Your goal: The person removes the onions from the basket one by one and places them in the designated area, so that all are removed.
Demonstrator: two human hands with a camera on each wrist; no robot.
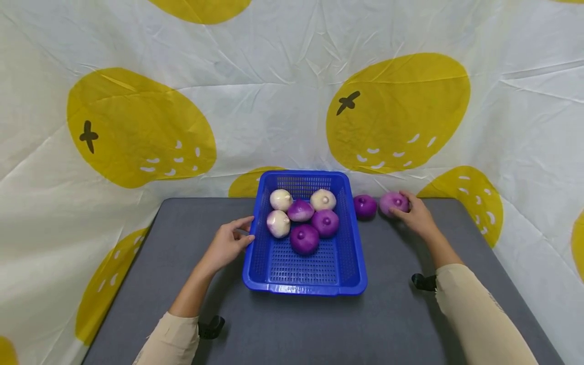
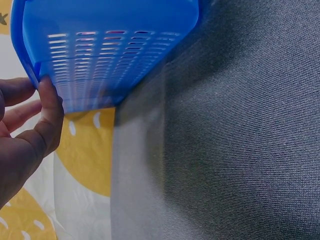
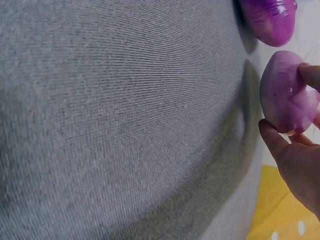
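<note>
Purple, glossy and round, the pale purple onion (image 1: pixel 394 202) sits at the far edge of the grey fabric surface (image 1: pixel 182 263), my right hand (image 1: pixel 417 217) curled round its sides. It looks firm, light, slippery-skinned (pinch across the widest part). My left hand (image 1: pixel 226 245) pinches the blue perforated plastic basket (image 1: pixel 347 263) rim.

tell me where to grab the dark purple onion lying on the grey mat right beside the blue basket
Take the dark purple round onion across its wide middle, from above. It sits stem up on the grey mat, the blue plastic basket crowds its left and the paler onion in the right hand its right.
</note>
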